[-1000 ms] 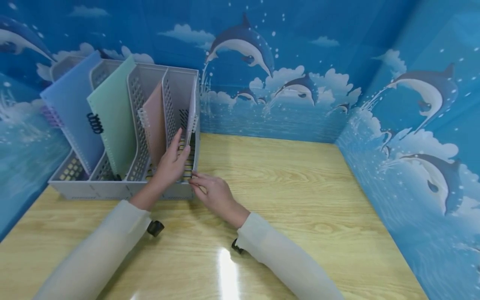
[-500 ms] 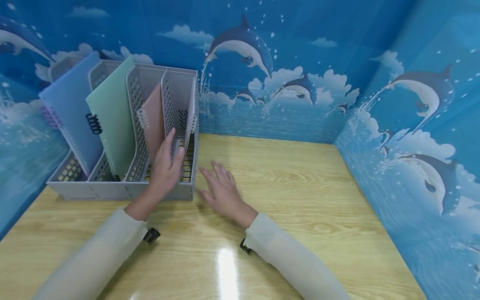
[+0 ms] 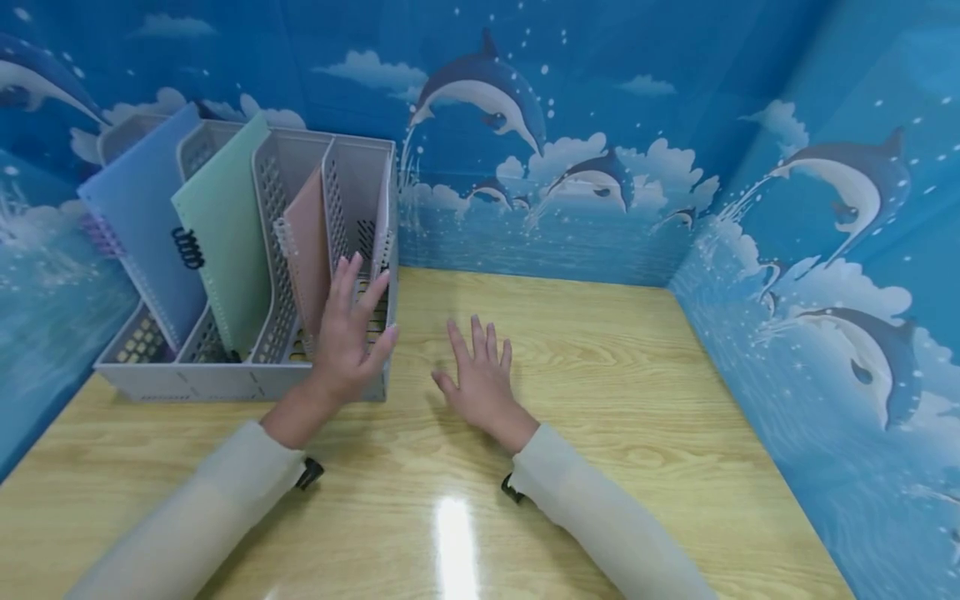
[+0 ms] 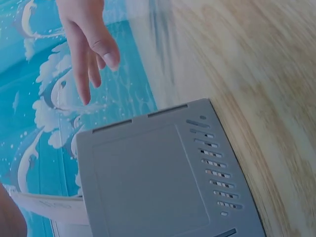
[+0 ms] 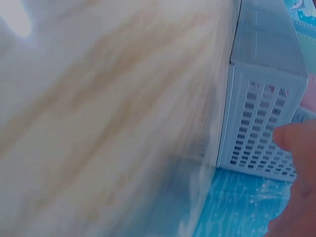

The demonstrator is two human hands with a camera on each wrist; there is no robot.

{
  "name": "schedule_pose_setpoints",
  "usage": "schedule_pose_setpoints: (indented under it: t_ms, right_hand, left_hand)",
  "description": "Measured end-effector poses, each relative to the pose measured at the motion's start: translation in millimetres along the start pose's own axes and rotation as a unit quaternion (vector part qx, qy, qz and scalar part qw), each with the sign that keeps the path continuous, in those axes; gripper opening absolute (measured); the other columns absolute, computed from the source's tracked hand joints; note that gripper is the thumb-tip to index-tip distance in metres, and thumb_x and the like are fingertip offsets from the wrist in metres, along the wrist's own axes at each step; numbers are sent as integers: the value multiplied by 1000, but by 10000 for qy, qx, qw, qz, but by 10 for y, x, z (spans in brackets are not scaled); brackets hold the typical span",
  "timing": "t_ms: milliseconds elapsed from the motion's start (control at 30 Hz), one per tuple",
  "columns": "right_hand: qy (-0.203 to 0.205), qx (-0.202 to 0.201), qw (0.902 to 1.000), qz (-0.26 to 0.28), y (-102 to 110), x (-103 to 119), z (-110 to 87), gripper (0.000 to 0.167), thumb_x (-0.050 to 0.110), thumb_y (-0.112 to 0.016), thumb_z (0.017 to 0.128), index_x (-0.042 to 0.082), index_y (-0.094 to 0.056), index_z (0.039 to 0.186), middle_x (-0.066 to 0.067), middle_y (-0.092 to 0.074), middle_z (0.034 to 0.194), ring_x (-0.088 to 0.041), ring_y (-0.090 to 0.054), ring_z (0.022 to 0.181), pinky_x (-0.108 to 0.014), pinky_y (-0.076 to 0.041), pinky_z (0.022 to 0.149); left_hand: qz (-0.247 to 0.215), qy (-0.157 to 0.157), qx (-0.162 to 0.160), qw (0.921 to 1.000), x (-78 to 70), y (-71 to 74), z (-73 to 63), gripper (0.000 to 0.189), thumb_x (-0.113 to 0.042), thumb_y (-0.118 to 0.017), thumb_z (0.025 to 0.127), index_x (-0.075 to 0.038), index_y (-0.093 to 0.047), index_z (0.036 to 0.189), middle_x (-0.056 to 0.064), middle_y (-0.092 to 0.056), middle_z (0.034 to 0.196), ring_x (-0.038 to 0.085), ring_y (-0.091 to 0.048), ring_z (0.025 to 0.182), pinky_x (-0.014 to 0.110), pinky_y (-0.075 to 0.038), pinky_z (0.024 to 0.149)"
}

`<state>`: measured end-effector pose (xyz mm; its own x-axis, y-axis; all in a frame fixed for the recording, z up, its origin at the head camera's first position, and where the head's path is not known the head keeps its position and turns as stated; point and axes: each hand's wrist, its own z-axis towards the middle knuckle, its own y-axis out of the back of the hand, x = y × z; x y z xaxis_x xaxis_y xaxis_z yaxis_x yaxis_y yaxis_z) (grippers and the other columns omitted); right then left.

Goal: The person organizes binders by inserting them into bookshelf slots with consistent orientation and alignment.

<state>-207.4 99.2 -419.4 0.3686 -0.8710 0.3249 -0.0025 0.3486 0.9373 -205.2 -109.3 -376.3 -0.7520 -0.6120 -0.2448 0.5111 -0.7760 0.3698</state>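
A grey file organizer with several upright compartments stands at the table's left back. From left to right it holds a blue spiral notebook, a green one, a pink one and a pale thin notebook leaning against the right wall. My left hand, fingers spread, is over the front of the rightmost compartment and grips nothing. To the right of the organizer, my right hand hovers over the table, fingers spread. In the right wrist view, its thumb appears beside the perforated side wall.
A wood-grain table extends to the right and front of the organizer. Blue dolphin-printed sheeting closes off the back and sides. A bright light reflection lies near the front.
My right hand has let go of the organizer's front right corner and moved right, fingers spreading. My left hand has drawn back from the pale notebook and spread its fingers. The notebooks stay in place.
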Motion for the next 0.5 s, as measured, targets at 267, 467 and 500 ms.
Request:
schedule_pose_setpoints:
  t_ms: [267, 467, 500]
  right_hand:
    - [-298, 38, 9994, -167, 121, -258, 35, 78, 47, -51, 98, 24, -6, 158, -17, 6, 161, -42, 7, 146, -67, 3, 112]
    - [-507, 60, 9984, -250, 260, -485, 54, 77, 50, -46, 99, 24, -4, 158, -17, 8, 161, -42, 10, 145, -66, 7, 112]
    - [-545, 70, 9981, -273, 281, -522, 57, 77, 50, -46, 99, 24, -3, 158, -17, 8, 161, -42, 10, 145, -66, 8, 112]
  left_hand:
    - [264, -577, 524, 9966, -182, -48, 14, 53, -46, -35, 102, -30, -31, 152, 16, -21, 159, 43, -16, 144, 62, -16, 114]
    - [107, -732, 1258, 9893, -341, -145, 121, 54, -47, -33, 102, -29, -28, 153, 12, -13, 161, 42, -11, 146, 61, -15, 115]
    - [87, -693, 1401, 9877, -360, -171, 133, 55, -47, -32, 102, -28, -29, 153, 13, -13, 161, 41, -10, 146, 60, -13, 116]
